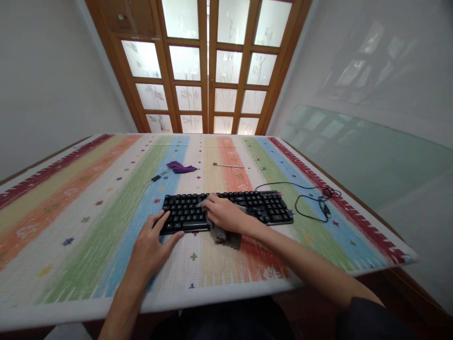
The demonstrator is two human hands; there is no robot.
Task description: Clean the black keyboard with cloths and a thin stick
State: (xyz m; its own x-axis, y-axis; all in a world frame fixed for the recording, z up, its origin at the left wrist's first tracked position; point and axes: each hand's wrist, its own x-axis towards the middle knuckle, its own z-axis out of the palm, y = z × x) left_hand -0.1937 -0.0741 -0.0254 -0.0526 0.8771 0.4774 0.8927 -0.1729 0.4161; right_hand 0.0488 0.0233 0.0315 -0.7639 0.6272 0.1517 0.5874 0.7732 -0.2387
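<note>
A black keyboard (187,212) lies across the striped tablecloth in front of me. At its left end, my left hand (150,243) grips the corner, fingers on the left edge and thumb along the front edge. My right hand (224,215) is closed on a grey cloth (226,237) and presses it onto the keys near the middle. Part of the cloth hangs over the keyboard's front edge. My right hand and forearm hide some of the keys.
Behind the keyboard lie a purple cloth (181,167), a small dark object (156,178) and a thin toothbrush-like stick (229,165). To the right, the black cable (311,196) is loosely coiled. A glass panel (354,146) leans by the right wall.
</note>
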